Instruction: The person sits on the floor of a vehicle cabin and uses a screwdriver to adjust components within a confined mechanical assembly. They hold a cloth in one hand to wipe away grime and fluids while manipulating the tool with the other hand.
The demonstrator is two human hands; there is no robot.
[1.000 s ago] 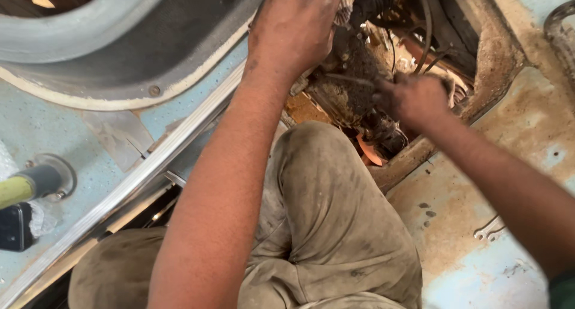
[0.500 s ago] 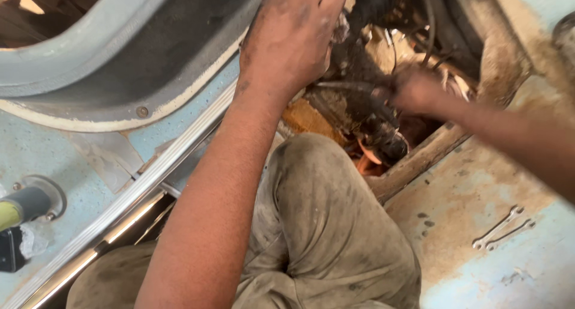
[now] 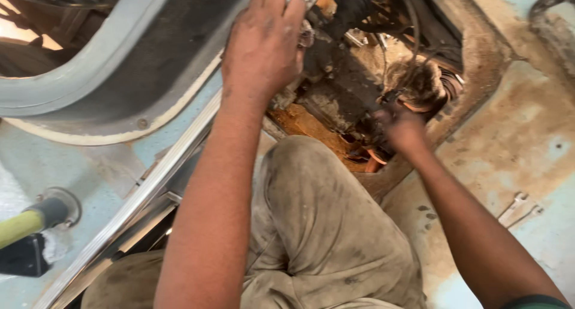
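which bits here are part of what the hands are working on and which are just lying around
In hand:
left hand braced at the opening's edge
right hand reaching into the greasy machinery
hoses

Lying about:
two spanners
yellow-handled lever
metal strip

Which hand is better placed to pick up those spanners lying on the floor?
Right, probably. The spanners lie on the rusty floor panel on the right side, beside the right arm. The right hand is down in the greasy mechanism; the left hand rests flat across the opening.
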